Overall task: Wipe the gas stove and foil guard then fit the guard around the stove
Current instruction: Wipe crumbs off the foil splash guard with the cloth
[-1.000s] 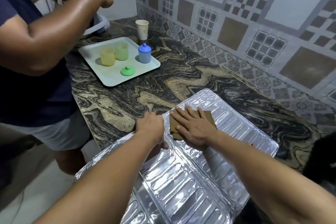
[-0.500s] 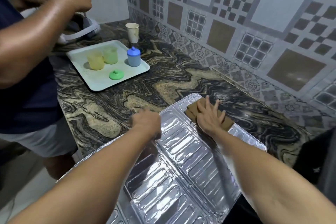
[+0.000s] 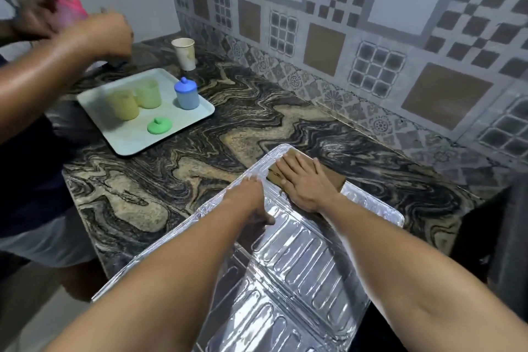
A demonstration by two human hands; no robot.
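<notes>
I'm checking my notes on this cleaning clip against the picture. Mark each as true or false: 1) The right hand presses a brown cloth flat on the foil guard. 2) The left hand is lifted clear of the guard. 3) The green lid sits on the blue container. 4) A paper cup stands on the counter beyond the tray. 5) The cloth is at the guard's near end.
1) True: the right hand lies flat on the brown cloth on the foil guard.
2) False: the left hand rests on the guard.
3) False: the green lid lies loose on the tray; the blue container has its own blue lid.
4) True: the paper cup stands off the tray.
5) False: it is at the far end.
</notes>
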